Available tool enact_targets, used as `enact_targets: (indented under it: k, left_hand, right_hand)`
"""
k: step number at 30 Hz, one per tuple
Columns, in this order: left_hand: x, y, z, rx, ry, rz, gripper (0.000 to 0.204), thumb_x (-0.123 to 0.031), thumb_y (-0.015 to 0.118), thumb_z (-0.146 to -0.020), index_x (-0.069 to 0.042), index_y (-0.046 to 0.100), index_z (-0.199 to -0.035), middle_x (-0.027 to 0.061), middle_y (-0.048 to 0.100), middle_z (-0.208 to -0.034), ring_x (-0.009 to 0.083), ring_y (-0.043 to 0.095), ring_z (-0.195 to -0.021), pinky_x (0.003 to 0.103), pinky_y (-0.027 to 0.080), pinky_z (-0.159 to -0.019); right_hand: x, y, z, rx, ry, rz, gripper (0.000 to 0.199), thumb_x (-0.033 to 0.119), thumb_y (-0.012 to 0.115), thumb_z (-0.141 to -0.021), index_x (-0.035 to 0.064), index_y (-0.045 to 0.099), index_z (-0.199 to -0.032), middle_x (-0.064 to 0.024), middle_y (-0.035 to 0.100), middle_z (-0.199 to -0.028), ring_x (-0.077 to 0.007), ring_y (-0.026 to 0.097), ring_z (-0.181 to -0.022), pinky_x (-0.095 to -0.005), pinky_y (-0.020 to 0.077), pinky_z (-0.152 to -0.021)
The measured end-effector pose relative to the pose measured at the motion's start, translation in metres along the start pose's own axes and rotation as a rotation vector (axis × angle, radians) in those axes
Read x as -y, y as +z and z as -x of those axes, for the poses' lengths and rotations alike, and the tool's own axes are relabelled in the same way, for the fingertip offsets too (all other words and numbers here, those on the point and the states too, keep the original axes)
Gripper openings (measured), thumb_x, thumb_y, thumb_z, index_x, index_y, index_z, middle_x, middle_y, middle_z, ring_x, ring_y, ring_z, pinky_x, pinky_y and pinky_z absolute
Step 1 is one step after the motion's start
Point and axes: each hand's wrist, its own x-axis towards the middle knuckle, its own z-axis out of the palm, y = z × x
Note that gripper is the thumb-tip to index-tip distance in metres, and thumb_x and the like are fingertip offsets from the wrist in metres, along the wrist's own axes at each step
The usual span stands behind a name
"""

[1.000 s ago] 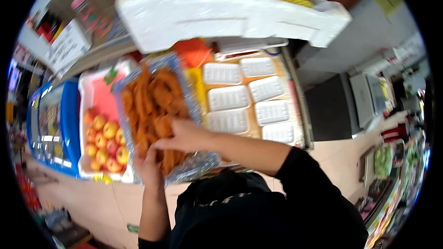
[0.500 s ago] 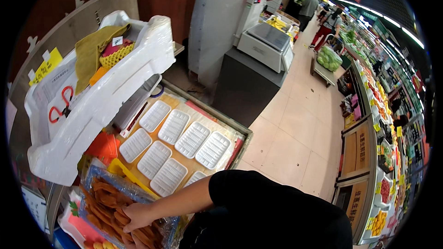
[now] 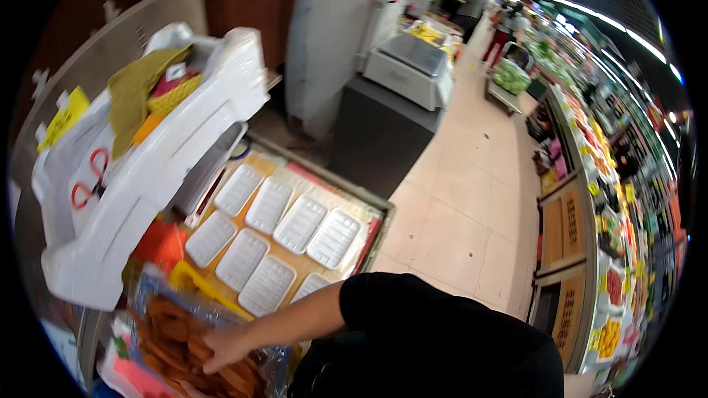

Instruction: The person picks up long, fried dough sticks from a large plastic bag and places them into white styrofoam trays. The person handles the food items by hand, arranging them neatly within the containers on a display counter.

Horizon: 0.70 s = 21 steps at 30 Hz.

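A heap of orange-brown food strips [image 3: 173, 332], perhaps dried, lies in a blue-edged crate lined with clear plastic at the lower left. My right hand [image 3: 227, 348] reaches into it, fingers bent down and closed around some strips; motion smears the fingertips. Only a small part of my left hand [image 3: 193, 390] shows at the bottom edge, beside the same strips, its fingers mostly hidden. Beyond the crate, several white ribbed foam trays [image 3: 267, 285] lie in rows on a tan board, all bare. A yellow handle-like piece [image 3: 199, 284] borders the crate.
A white foam box lid [image 3: 158, 195] holds a cloth, a netted fruit and red-handled scissors [image 3: 90, 186]. A scale [image 3: 409, 66] stands on a dark cabinet [image 3: 380, 144]. Tiled aisle floor [image 3: 442, 221] runs right to produce shelves [image 3: 564, 232]; people stand far back near a cart of greens [image 3: 509, 76].
The whole view has shifted slightly and blurred. My right hand stays in the brown strips; less of my left hand shows at the bottom edge.
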Motion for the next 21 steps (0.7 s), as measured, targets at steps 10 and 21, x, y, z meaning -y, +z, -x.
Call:
enact_targets:
  k: [10,21]
  left_hand:
    - [-0.007,-0.045,0.051,0.071,-0.359,0.399,0.034,-0.027,0.048,-0.097,-0.001,0.045,-0.120,0.0100,0.060,-0.088,0.0157,0.061,-0.069,0.027,0.052,-0.058]
    - [-0.030,-0.046,0.080,0.703,-0.387,0.121,0.028,-0.016,0.062,-0.087,0.002,0.057,-0.107,0.0020,0.059,-0.084,0.0101,0.054,-0.072,0.024,0.045,-0.064]
  right_hand:
    - [-0.019,-0.029,-0.105,-0.098,0.043,0.102,0.095,0.056,0.064,-0.075,-0.0112,0.033,-0.136,-0.0259,0.063,-0.105,-0.0301,0.066,-0.092,-0.0366,0.0497,-0.086]
    - [-0.006,-0.003,0.021,0.413,-0.397,0.054,0.037,0.016,0.066,-0.085,0.0066,0.057,-0.120,-0.0099,0.055,-0.111,-0.0205,0.058,-0.098,-0.0309,0.0487,-0.082]
